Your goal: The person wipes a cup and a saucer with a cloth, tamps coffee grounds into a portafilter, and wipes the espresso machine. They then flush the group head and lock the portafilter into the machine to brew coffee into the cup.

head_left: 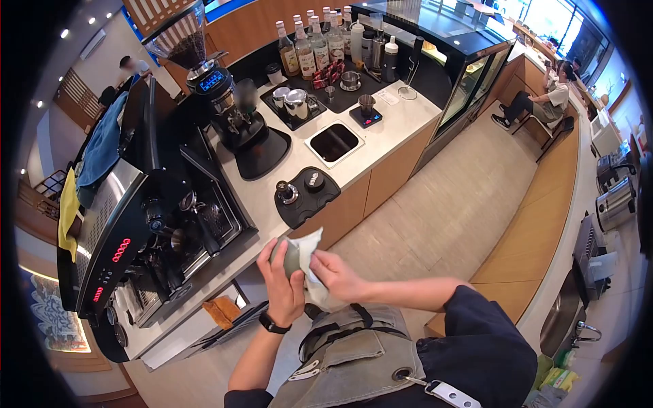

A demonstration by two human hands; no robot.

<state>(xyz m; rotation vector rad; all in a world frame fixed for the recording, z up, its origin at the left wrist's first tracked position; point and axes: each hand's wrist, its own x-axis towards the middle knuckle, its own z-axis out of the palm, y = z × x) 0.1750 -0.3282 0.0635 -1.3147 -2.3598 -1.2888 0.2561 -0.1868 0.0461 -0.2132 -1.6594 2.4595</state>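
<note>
My left hand (280, 282), with a dark watch on its wrist, is wrapped round a grey-green cup (291, 258) in front of the apron. The cup is tilted and partly covered by my fingers. My right hand (335, 275) pinches a white cloth (310, 246) against the cup's right side; part of the cloth hangs down below the hands. Just beyond them, a black tamping mat (320, 204) lies at the counter edge, carrying a tamper (288, 194) and another small round metal tool (314, 181).
At left stands an espresso machine (129, 204) with portafilters, beside a coffee grinder (228, 109). A small sink (333, 144), a scale (367, 117), metal pitchers (296, 103) and syrup bottles (318, 47) occupy the counter. One person (554, 95) sits at far right.
</note>
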